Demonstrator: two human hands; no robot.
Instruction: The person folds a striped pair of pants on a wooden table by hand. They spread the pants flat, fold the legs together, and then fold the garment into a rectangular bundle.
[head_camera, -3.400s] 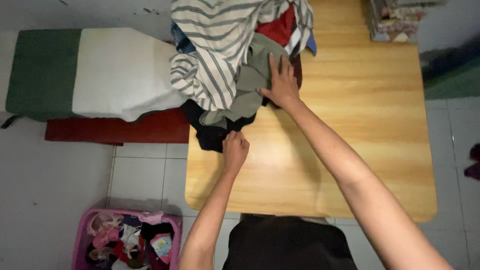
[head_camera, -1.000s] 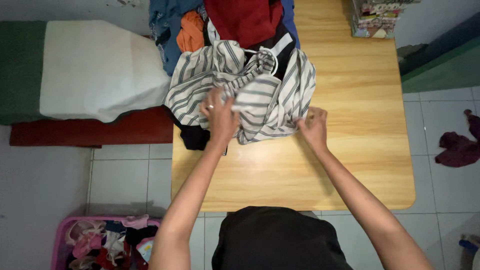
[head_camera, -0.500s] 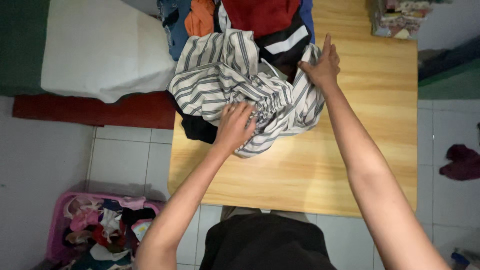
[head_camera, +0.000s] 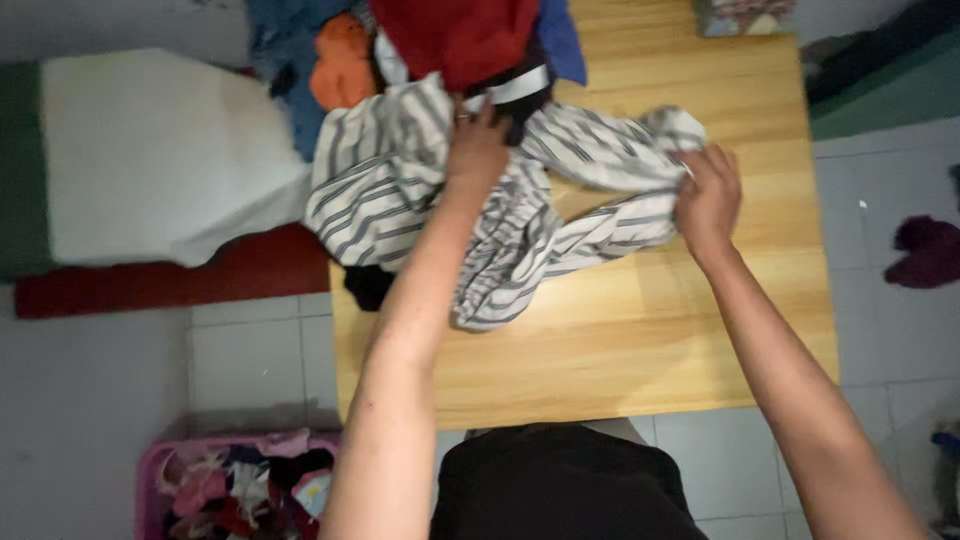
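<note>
Between the fingers of both hands, left hand (head_camera: 478, 150) gripping its upper middle and right hand (head_camera: 708, 195) pinching its right end, the striped garment (head_camera: 520, 215) lies half-spread on the wooden table (head_camera: 640, 350), needing flattening.

Wooden table (head_camera: 640, 350): striped garment (head_camera: 520, 215) spread on top, clothes pile (head_camera: 440, 45) at far edge.

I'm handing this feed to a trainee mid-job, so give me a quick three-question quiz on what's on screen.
1. True or false: both hands grip the striped garment.
2. Which hand holds the garment's end nearest the table's right edge?
3. What sits on the floor at lower left: A) pink laundry basket, B) wooden chair, C) metal bucket?

Key:
1. True; left hand and right hand.
2. Right hand, on the wooden table.
3. A, the pink laundry basket.
</note>
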